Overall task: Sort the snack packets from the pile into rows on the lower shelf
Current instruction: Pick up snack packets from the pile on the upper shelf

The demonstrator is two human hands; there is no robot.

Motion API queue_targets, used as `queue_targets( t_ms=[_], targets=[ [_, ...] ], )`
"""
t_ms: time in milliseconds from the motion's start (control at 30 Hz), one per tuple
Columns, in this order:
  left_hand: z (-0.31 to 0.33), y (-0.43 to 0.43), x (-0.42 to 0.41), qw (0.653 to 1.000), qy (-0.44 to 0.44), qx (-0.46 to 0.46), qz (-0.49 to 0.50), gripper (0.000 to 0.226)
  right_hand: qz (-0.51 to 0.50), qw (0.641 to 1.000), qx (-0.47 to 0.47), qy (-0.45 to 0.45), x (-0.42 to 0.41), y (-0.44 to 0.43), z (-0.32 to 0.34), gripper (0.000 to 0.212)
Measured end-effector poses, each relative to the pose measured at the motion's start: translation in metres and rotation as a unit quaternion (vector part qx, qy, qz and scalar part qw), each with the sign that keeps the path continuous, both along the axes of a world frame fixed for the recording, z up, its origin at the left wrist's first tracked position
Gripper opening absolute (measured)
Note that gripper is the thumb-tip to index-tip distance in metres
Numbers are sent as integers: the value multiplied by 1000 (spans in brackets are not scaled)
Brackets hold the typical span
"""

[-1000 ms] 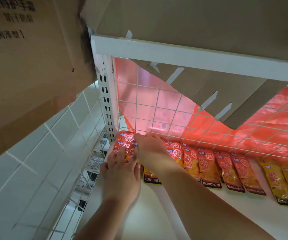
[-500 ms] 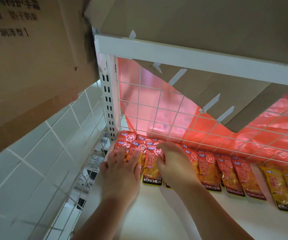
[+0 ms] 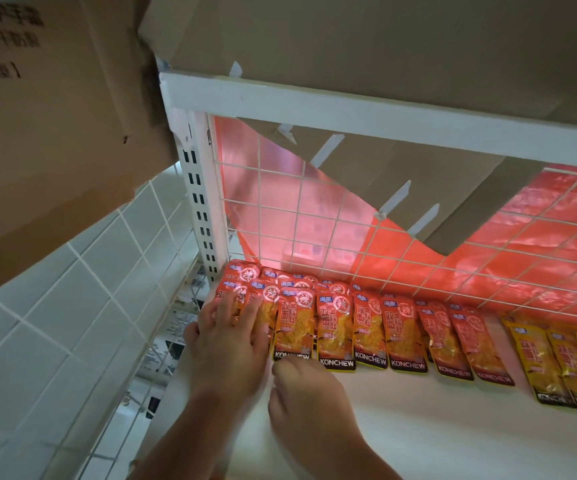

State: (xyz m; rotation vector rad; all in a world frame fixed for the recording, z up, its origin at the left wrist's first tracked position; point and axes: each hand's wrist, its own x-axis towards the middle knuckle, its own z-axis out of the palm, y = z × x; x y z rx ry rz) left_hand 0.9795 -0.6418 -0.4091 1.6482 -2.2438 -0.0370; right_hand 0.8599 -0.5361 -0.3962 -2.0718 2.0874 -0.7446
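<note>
Orange snack packets [image 3: 294, 327] lie overlapped at the left end of the lower shelf [image 3: 418, 427]. Left hand [image 3: 226, 344] presses them flat, fingers spread. Right hand [image 3: 311, 396], blurred at the front edge: grip unclear. Hold them down while nudging bottom edges level.

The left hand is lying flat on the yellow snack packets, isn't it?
Not quite. The head view shows the left hand lying flat on the orange snack packets at the left end of the row. The yellow snack packets are far off to the right, with no hand on them.
</note>
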Motion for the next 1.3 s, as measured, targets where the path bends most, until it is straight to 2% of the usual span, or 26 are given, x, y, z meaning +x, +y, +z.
queue_targets(
  t_ms=[200, 367, 800, 900, 967, 1067, 1133, 1300],
  targets=[
    [0, 5, 3, 996, 78, -31, -4, 40, 13, 1000, 4, -9, -5, -2, -8, 11],
    [-5, 16, 18, 990, 141, -21, -16, 16, 21, 1000, -18, -9, -8, 1, -18, 9],
    [-8, 18, 21, 991, 131, -12, -36, 19, -12, 997, -37, -66, -8, 1, -22, 12],
    [-10, 18, 22, 986, 154, -39, -39, 14, -20, 998, -17, -61, -7, 4, -18, 28],
    [-13, 19, 23, 988, 140, -50, -38, 17, -25, 998, 22, -46, -6, 4, -14, 48],
    [-17, 18, 21, 998, 42, -34, -28, 48, -37, 996, 80, -6, -3, 1, -10, 64],
    [-18, 17, 18, 999, -3, -22, -34, 55, -34, 994, 101, 10, 0, 0, -9, 63],
    [-19, 18, 20, 998, -10, -39, -46, 44, -38, 994, 104, 18, 3, 4, -5, 55]
  ],
)
